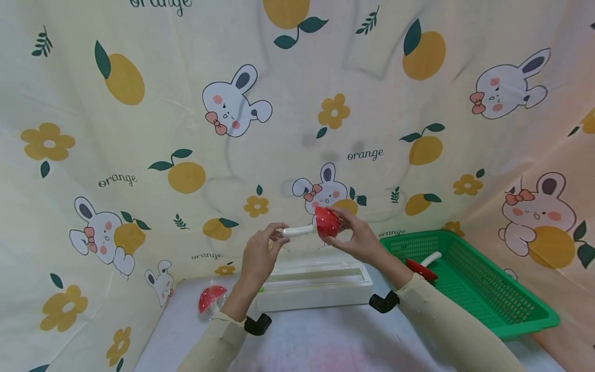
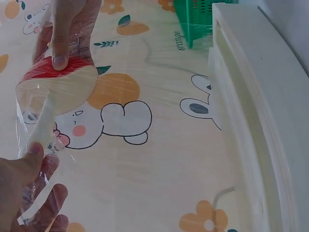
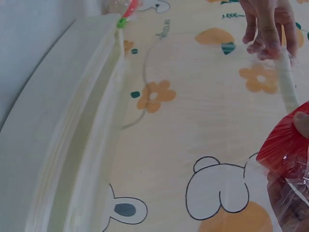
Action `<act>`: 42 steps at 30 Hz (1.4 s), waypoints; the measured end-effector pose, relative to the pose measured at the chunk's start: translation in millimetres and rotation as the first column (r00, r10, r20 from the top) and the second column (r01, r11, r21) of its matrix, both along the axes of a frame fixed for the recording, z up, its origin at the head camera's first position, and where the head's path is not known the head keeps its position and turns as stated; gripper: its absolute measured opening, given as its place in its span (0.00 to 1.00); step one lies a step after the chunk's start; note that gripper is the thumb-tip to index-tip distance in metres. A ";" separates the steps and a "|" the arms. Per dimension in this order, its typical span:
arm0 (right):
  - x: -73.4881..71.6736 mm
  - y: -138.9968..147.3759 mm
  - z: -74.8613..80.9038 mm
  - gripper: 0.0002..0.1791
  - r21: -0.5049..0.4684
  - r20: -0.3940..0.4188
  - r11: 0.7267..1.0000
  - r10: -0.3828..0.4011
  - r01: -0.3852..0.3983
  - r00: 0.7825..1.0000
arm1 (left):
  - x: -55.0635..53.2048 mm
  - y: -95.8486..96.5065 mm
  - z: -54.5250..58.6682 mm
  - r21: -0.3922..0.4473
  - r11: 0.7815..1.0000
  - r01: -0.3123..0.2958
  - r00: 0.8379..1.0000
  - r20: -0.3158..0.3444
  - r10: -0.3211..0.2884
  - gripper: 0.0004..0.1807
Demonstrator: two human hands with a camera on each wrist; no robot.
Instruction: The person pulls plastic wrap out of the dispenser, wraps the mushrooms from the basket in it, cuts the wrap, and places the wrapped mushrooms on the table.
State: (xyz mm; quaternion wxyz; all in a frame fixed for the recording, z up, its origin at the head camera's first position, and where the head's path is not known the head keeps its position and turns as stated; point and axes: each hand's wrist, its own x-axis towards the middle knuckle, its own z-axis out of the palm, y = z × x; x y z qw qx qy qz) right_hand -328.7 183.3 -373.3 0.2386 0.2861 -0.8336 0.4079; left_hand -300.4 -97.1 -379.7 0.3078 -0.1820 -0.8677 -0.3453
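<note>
Head: left hand [image 1: 259, 256] pinches white stem [image 1: 297, 231] of red mushroom [image 1: 327, 222]; right hand [image 1: 360, 240] grips its cap. Mushroom raised near white box [image 1: 321, 297] on table [image 1: 321, 338]. Left wrist: pale underside [image 2: 70, 94] shows. Right wrist: clear film [image 3: 295, 180] crumpled at cap.

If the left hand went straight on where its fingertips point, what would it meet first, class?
Probably the mushroom's red cap, at the far end of the white stem the left hand pinches; depth is unclear.
</note>
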 end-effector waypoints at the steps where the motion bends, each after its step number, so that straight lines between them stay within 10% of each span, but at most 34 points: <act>1: 0.8 -0.2 1.1 0.43 0.000 -0.001 1.000 0.001 -0.001 1.000 | 0.3 -0.1 0.7 0.000 1.000 -0.002 1.000 -0.003 0.002 0.16; 17: 20.9 -1.9 9.4 0.45 -0.022 0.026 1.000 0.020 -0.020 0.999 | 19.0 -2.4 7.5 0.036 0.999 0.030 1.000 0.007 -0.030 0.17; 30: 68.7 2.9 -14.6 0.47 0.017 0.123 1.000 0.003 -0.006 0.992 | 59.6 -9.9 -17.5 0.060 0.994 0.092 0.992 0.077 -0.096 0.17; 42: 107.1 10.8 -43.5 0.48 0.035 0.402 0.999 0.001 -0.016 0.916 | 93.5 -13.5 -49.7 -0.043 0.984 0.171 0.978 0.128 -0.164 0.14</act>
